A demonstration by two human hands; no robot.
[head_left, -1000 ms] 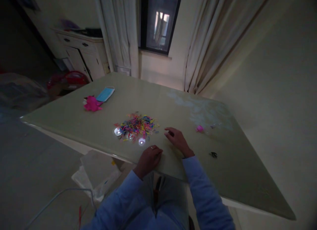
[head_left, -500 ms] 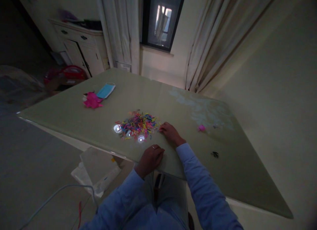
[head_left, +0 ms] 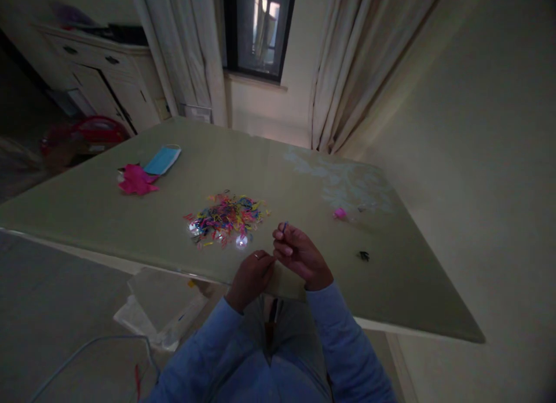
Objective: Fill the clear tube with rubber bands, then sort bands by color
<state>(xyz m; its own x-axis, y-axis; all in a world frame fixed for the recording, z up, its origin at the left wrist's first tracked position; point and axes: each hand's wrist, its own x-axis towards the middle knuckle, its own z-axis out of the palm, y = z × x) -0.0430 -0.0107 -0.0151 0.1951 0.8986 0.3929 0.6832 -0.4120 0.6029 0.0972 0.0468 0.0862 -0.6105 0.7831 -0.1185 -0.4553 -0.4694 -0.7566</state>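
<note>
A heap of small multicoloured bands or clips (head_left: 230, 213) lies spread on the pale green table (head_left: 412, 275). My right hand (head_left: 299, 253) is raised over the table, right of the heap, its thumb and fingertips pinching a small dark blue piece (head_left: 285, 226). My left hand (head_left: 252, 275), with a ring on one finger, rests near the front edge. Its fingers are curled together, and whatever they may hold is hidden. The two hands are very close to each other.
At the left lie a blue face mask (head_left: 162, 160) and a crumpled pink item (head_left: 137, 180). To the right are a small pink object (head_left: 339, 213) and a small black one (head_left: 364, 256). A plastic bag (head_left: 160, 304) is below the front edge.
My right hand has left the edge of the heap, turned palm inward and come closer to my left hand, with a small blue piece now showing in its fingertips. The camera view has shifted.
</note>
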